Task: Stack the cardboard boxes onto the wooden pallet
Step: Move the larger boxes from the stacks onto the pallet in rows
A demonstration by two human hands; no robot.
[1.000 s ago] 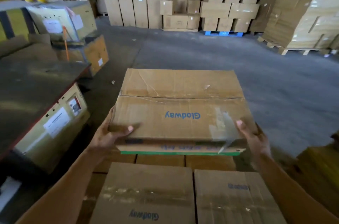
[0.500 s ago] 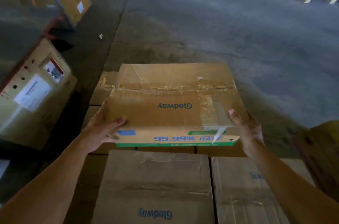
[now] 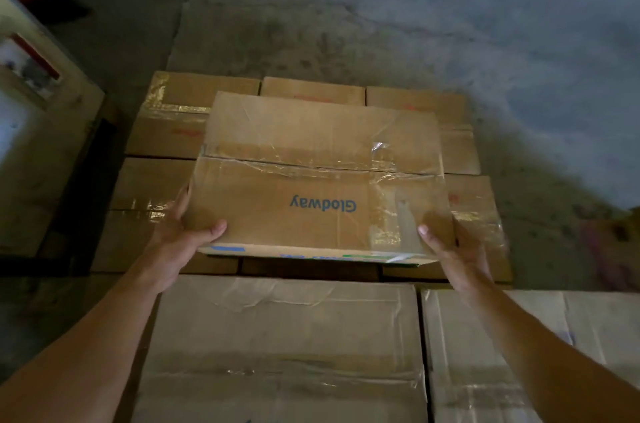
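The left hand (image 3: 183,235) and right hand (image 3: 450,249) grip the cardboard box (image 3: 322,180) by its near corners, above laid boxes (image 3: 166,132) beyond them, apparently not yet released.

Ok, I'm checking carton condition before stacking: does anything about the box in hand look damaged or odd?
Yes. The held box has a creased top, and its clear tape is wrinkled and lifting near the right hand. Its Glodway print reads upside down from this view. No open hole shows.
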